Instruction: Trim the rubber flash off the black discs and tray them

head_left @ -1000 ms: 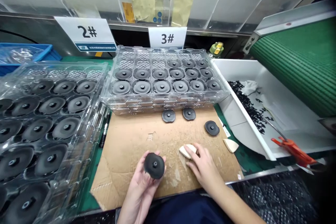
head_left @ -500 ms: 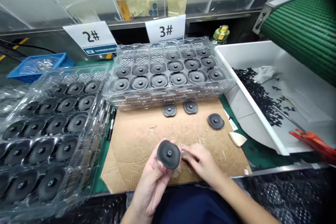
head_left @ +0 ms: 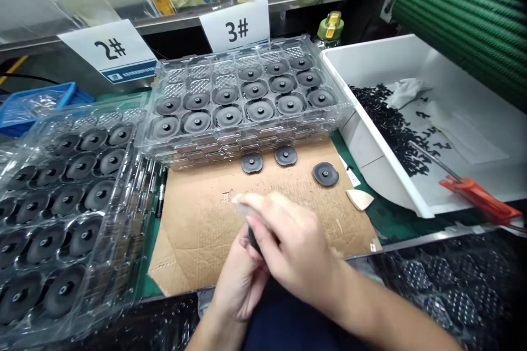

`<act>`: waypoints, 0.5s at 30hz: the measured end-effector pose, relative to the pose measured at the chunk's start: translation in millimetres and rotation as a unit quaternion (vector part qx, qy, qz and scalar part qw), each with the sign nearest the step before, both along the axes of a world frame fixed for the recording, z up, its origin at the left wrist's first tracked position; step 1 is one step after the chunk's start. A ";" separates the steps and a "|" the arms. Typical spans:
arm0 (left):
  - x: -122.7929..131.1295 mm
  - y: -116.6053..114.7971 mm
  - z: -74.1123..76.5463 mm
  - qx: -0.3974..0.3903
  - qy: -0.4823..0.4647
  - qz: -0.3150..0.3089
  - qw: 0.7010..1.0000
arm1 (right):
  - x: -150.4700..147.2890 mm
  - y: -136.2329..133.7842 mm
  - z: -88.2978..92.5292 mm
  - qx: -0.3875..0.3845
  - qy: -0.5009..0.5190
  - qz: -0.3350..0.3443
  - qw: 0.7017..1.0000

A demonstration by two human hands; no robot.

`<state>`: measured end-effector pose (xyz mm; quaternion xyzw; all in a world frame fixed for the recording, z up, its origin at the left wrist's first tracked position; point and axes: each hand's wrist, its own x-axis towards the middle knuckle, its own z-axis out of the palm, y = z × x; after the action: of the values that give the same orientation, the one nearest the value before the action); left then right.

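Observation:
My left hand (head_left: pixel 237 281) is closed around a black round disc (head_left: pixel 252 239), which shows only as a dark edge behind my right hand. My right hand (head_left: pixel 290 247) lies across the disc, pinching a cream wedge-shaped piece (head_left: pixel 246 202) against its top; the piece is motion-blurred. Both hands hover over a sheet of brown cardboard (head_left: pixel 197 219). Three loose black discs (head_left: pixel 251 162) lie at the far edge of the cardboard, and a second cream wedge (head_left: pixel 359 198) rests at its right edge.
A clear tray stack under sign 3# (head_left: pixel 247 98) holds several discs; another clear tray (head_left: pixel 61 192) of discs sits left. Right is a white bin (head_left: pixel 370 137) with small black parts and a red-handled tool (head_left: pixel 477 197). A green conveyor (head_left: pixel 465 16) rises behind it.
My right hand picked up the cream wedge and moved left over the disc in my left hand, now covering it. The view shifted down and right.

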<state>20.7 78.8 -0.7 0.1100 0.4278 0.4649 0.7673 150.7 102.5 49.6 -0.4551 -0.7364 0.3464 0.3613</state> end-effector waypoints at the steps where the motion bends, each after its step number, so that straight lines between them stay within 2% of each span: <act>1: -1.4 0.7 2.2 0.000 0.006 -0.002 1.000 | 0.7 -1.9 -0.2 -0.003 0.012 0.015 1.000; 4: -6.0 0.4 5.4 0.004 0.025 0.001 1.000 | 3.3 -6.6 1.6 -0.083 0.014 0.103 0.991; 6: -7.4 -1.5 4.1 0.003 0.032 -0.006 0.999 | 1.4 -4.9 2.5 -0.084 0.008 0.077 0.993; 8: -8.5 -3.3 2.5 -0.001 0.023 -0.017 1.000 | -2.7 -1.7 2.8 -0.024 0.013 0.020 0.999; 9: -9.7 -3.8 2.4 -0.001 0.014 -0.020 1.000 | -4.0 -1.3 3.2 0.002 0.021 0.015 1.000; 11: -13.8 -3.5 4.6 0.013 -0.014 -0.024 1.000 | -1.9 -5.1 5.7 0.002 0.032 0.065 0.997; 13: -18.8 -2.3 8.9 0.027 -0.044 -0.031 0.998 | 6.7 -13.6 10.5 -0.056 0.018 0.128 0.990; 15: -21.7 -1.8 13.5 0.031 -0.067 -0.039 0.996 | 16.9 -20.7 15.9 -0.098 -0.025 0.113 0.988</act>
<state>-1.0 77.0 12.7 0.1192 0.3561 0.4538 0.8081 167.5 81.8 65.6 -0.4104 -0.7544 0.4445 0.2547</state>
